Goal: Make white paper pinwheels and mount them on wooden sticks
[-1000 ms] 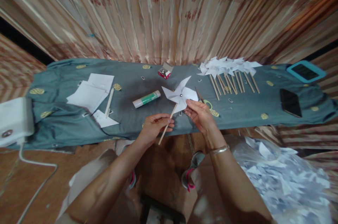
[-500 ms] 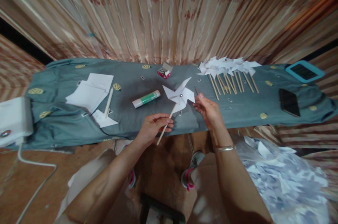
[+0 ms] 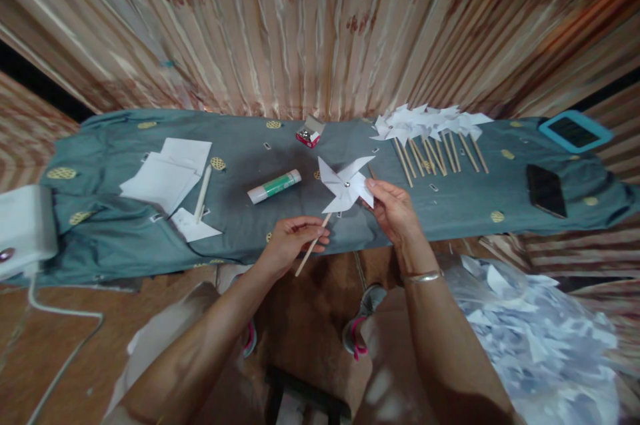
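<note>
A white paper pinwheel [image 3: 345, 186] with a silver pin at its centre is held up over the front of the table. My left hand [image 3: 300, 238] pinches its thin wooden stick, whose lower end sticks out below the fingers. At the right blade, my right hand [image 3: 393, 208] has thumb and fingers closed on the paper edge. A green and white glue stick [image 3: 275, 186] lies left of the pinwheel. Behind it stands an opened small red box [image 3: 307, 138] with shiny pins inside.
Finished pinwheels [image 3: 430, 123] lie in a row at the back right. White paper sheets [image 3: 160, 178] and a pale pointed stick [image 3: 203, 195] are on the left. A phone [image 3: 547, 191], a blue-framed tablet [image 3: 576, 131] and a white device [image 3: 25, 228] sit near the ends. A bag of paper pieces [image 3: 545, 345] stands lower right.
The pinwheel's blades have turned a little. My right hand has come onto the right blade, while my left hand keeps its hold on the stick.
</note>
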{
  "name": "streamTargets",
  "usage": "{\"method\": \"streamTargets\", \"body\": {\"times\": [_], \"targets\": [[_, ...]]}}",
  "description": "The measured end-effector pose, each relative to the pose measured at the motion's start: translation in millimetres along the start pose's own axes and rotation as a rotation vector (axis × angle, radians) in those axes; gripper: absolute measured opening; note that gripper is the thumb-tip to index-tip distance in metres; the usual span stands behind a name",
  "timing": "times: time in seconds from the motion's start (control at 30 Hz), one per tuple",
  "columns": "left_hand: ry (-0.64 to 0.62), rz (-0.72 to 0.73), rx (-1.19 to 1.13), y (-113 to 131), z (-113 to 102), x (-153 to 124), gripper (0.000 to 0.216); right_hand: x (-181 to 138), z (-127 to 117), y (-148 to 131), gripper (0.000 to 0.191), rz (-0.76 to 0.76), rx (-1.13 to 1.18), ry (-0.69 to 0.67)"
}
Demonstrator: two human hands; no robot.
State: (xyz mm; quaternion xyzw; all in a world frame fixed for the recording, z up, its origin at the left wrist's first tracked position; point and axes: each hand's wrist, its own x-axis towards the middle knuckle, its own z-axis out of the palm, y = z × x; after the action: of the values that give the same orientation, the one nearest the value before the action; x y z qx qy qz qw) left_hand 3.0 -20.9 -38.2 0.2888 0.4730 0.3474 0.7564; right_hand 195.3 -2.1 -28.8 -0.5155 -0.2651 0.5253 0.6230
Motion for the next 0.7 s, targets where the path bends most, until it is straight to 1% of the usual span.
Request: {"method": "streamTargets", "body": {"times": [0.2,0.47,0.7], "targets": [[0.016,0.014,0.003,-1.0,-1.1,2.0,0.027,-1.6,1.8,3.1,0.031,0.007,-0.015,-0.011],[0.029,0.031,-0.012,0.7,-0.9,2.1,0.025,-4.3,4.6,4.8,0.028,0.079,0.002,-0.019],[0.036,0.04,-0.045,2.1,0.1,1.3,0.023,-6.4,6.6,6.3,0.03,0.124,0.011,-0.027]]}}
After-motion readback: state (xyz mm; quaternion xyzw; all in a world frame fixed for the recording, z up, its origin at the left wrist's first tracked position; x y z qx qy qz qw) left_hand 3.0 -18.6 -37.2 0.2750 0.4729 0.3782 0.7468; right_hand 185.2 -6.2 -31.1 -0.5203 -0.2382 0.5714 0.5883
